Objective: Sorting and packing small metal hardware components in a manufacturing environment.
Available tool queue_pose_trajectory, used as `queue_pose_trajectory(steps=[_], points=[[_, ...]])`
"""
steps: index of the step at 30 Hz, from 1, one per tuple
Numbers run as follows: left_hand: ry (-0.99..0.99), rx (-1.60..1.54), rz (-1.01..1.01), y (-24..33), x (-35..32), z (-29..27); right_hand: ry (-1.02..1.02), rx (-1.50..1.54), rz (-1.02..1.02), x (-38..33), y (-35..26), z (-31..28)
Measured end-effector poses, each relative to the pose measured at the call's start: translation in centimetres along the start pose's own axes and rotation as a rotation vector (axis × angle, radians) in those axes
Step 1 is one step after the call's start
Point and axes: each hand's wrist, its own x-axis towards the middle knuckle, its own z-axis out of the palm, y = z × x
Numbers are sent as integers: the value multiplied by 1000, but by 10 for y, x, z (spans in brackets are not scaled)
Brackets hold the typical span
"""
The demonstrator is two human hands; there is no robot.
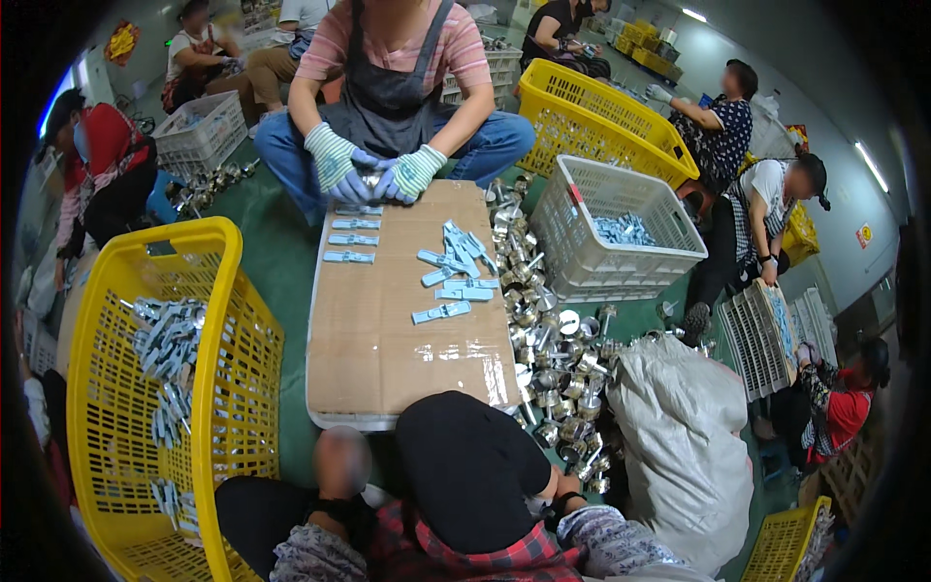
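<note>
My left hand (341,464) is beside my left knee, near the front edge of the cardboard-covered board (407,359); it is smeared, so its fingers do not show. My right hand (561,487) is low by my raised knee, next to a heap of shiny metal cup-shaped parts with stems (577,388). Its fingers are mostly hidden. Light blue clip-like pieces (441,312) lie loosely on the board, and several more (349,241) form a column at its far left. Across the board, a co-worker's gloved hands (373,177) close around a metal part.
A yellow basket (228,339) with blue pieces stands left. On the right are a white sack (684,427), a white crate (621,276) of blue pieces and a large yellow basket (601,116). Other people sit working around, one with a tilted crate (752,339) at right.
</note>
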Motion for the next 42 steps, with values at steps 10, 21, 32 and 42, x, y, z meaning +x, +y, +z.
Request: queue_pose_trajectory(steps=[10,21,32,42], points=[[-15,16,-9,1,2,12,128,144,-201,-44,-19,-31],[4,24,-9,-1,-2,14,-273,876,-430,-70,-183,-153],[-23,60,48,-6,-1,5,-921,-196,-1257,-240,-356,-163],[21,6,45,-5,0,15,-713,-1285,-1564,-171,-300,-61]])
